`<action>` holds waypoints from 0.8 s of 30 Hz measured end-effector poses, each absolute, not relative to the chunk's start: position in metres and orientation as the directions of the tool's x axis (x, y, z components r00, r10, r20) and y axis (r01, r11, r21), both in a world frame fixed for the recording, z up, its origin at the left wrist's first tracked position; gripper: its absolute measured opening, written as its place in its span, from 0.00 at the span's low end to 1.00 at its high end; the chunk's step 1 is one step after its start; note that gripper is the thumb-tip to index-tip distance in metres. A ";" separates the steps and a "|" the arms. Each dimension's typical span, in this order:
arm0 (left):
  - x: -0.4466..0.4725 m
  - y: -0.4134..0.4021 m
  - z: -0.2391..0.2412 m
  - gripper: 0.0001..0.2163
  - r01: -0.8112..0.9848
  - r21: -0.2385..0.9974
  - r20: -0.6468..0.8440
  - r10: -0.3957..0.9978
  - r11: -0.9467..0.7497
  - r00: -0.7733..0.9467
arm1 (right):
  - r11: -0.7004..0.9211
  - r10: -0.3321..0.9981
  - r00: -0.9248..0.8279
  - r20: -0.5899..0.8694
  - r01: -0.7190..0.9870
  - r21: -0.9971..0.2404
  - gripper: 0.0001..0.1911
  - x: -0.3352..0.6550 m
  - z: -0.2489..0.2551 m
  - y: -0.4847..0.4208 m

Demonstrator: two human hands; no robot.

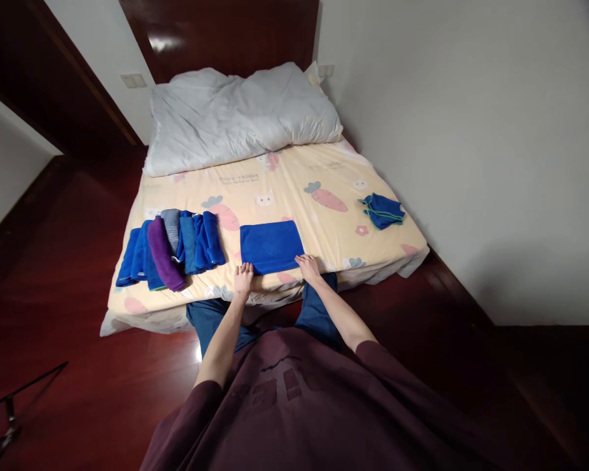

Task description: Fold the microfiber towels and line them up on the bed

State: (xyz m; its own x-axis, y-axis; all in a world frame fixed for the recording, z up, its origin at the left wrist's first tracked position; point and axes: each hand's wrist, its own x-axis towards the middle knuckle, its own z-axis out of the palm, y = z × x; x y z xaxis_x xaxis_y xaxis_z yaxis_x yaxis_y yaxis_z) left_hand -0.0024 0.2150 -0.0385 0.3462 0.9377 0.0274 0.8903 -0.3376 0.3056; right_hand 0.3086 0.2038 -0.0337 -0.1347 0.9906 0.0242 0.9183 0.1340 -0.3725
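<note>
A blue towel (pixel 271 243) lies as a flat rectangle near the front edge of the bed, with a crease running along its near side. My left hand (pixel 244 280) is closed on its near left corner, fingers curled over the edge. At the near right corner, my right hand (pixel 308 268) pinches the cloth; the thumb's exact place is hard to see. Left of the towel lies a row of rolled towels, several of them blue, along with a purple towel (pixel 165 256) and a grey towel (pixel 171 226).
A crumpled blue cloth with green edging (pixel 383 211) lies on the right of the bed. The patterned sheet (pixel 285 186) covers the mattress, and a white quilt (pixel 240 114) is heaped by the headboard (pixel 226 36). Walls stand to the right; a black metal stand (pixel 10 412) is at lower left.
</note>
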 end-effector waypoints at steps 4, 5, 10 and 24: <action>-0.006 0.217 -0.039 0.25 0.836 0.437 0.077 0.939 -0.333 0.334 | 0.103 0.994 -0.066 0.090 0.862 -0.496 0.19 0.310 -0.036 0.207; -0.007 0.216 -0.040 0.24 0.826 0.452 0.085 0.939 -0.335 0.334 | 0.115 0.991 -0.065 0.116 0.860 -0.498 0.19 0.311 -0.037 0.205; -0.021 0.200 -0.045 0.24 0.813 0.467 0.084 0.932 -0.348 0.351 | 0.155 0.984 -0.092 0.152 0.868 -0.473 0.22 0.315 -0.043 0.183; -0.045 0.169 -0.052 0.31 0.769 0.558 0.079 0.943 -0.310 0.323 | 0.095 0.981 0.087 0.173 0.560 -0.823 0.27 0.329 -0.066 0.149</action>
State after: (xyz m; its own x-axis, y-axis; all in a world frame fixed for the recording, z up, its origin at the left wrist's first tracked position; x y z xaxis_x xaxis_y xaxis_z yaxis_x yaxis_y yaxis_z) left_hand -0.0449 0.1691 -0.0520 0.3231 0.9431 0.0787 0.7694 -0.3102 0.5584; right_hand 0.3288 0.1489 -0.0665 0.0873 0.9810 0.1731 0.5599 0.0954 -0.8231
